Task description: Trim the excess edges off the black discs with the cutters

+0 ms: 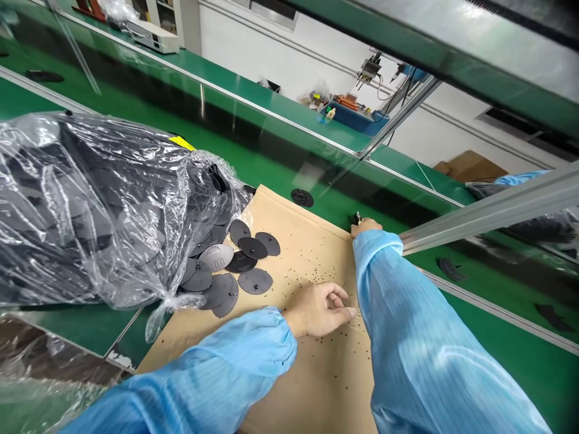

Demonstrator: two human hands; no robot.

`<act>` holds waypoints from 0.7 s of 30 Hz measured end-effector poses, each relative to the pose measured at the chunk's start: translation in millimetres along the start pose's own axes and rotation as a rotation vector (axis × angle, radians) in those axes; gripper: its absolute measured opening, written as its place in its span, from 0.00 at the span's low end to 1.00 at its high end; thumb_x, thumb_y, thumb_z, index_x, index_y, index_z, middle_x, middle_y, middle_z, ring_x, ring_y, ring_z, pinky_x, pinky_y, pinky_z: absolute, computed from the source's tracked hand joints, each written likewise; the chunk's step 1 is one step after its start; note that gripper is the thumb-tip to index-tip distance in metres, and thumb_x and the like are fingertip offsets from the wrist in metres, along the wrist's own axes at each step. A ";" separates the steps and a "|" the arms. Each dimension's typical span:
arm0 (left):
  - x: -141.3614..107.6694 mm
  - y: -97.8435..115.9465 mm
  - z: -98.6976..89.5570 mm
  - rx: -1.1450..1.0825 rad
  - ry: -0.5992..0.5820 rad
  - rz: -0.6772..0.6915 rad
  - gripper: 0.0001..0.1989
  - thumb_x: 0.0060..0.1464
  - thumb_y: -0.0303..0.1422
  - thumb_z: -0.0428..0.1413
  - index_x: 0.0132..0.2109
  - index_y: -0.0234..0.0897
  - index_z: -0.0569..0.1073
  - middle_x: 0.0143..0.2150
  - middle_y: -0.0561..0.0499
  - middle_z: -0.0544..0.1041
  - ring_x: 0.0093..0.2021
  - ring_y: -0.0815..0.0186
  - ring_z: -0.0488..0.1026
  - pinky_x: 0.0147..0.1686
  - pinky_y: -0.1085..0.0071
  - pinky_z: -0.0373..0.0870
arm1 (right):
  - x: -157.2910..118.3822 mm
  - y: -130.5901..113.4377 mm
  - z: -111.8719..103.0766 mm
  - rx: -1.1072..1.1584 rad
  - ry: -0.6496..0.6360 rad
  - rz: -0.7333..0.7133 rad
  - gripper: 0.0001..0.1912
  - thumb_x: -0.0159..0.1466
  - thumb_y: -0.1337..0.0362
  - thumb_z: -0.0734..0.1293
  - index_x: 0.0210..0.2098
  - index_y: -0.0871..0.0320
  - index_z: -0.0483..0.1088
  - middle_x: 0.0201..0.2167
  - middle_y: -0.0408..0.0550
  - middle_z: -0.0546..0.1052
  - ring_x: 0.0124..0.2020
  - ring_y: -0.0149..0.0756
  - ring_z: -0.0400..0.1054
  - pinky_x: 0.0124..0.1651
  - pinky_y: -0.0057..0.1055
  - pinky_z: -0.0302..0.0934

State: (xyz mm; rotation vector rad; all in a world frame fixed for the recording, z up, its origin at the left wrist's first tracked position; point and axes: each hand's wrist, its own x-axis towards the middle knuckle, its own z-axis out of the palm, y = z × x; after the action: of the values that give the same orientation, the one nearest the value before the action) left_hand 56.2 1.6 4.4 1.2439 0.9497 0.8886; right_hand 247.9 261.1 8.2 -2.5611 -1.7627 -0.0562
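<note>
My left hand point(321, 308) hovers just over or rests on a sheet of brown cardboard point(316, 374), its fingers loosely curled and the thumb apart, with nothing visible in it. Tiny black specks lie scattered around it. My right hand point(365, 227) reaches past the cardboard's far right edge over the green conveyor belt point(266, 163). Its fingers are closed on a small, shiny black part point(356, 218), whose kind I cannot make out. Left of my left hand lies a loose pile of round black plastic discs point(256, 281), one showing a lighter grey face point(217, 257).
A large clear plastic bag point(104, 211) full of black discs fills the left side. A black round part point(302, 198) lies on the belt beyond the cardboard. A metal post point(497, 208) slants in at right. A blue bin point(357, 117) stands on the far bench.
</note>
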 end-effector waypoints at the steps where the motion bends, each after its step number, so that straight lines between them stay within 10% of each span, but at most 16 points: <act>1: 0.1 -0.2 -0.2 0.003 0.002 0.001 0.20 0.47 0.43 0.59 0.45 0.37 0.73 0.35 0.50 0.78 0.30 0.68 0.69 0.29 0.72 0.64 | -1.0 -0.3 -1.6 0.008 0.014 0.013 0.13 0.56 0.67 0.66 0.41 0.63 0.72 0.37 0.59 0.74 0.42 0.51 0.70 0.44 0.42 0.63; 11: 1.5 -5.5 -0.5 -0.067 0.016 0.035 0.17 0.47 0.42 0.60 0.41 0.36 0.73 0.33 0.50 0.75 0.28 0.71 0.68 0.27 0.75 0.65 | -69.3 3.4 -52.5 0.531 0.366 -0.087 0.15 0.62 0.61 0.61 0.46 0.61 0.67 0.38 0.56 0.73 0.41 0.45 0.69 0.45 0.39 0.63; 16: 3.4 -0.2 -2.0 -0.417 0.085 -0.045 0.19 0.49 0.43 0.60 0.44 0.36 0.68 0.31 0.52 0.72 0.22 0.74 0.68 0.20 0.78 0.63 | -177.1 13.0 -50.9 1.115 0.274 -0.231 0.15 0.59 0.54 0.63 0.40 0.59 0.65 0.26 0.43 0.67 0.25 0.34 0.64 0.29 0.32 0.64; 21: -2.7 5.8 -5.8 -0.533 0.130 0.002 0.20 0.45 0.43 0.64 0.39 0.33 0.69 0.27 0.53 0.72 0.23 0.73 0.69 0.23 0.77 0.65 | -281.7 22.5 -28.5 1.124 0.288 -0.422 0.11 0.62 0.55 0.63 0.38 0.57 0.66 0.31 0.47 0.71 0.32 0.36 0.66 0.39 0.34 0.64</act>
State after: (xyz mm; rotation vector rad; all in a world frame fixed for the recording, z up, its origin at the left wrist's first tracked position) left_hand 49.7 1.8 10.0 0.7379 0.7432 1.1445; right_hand 168.1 -11.0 23.1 -1.3150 -1.5164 0.4065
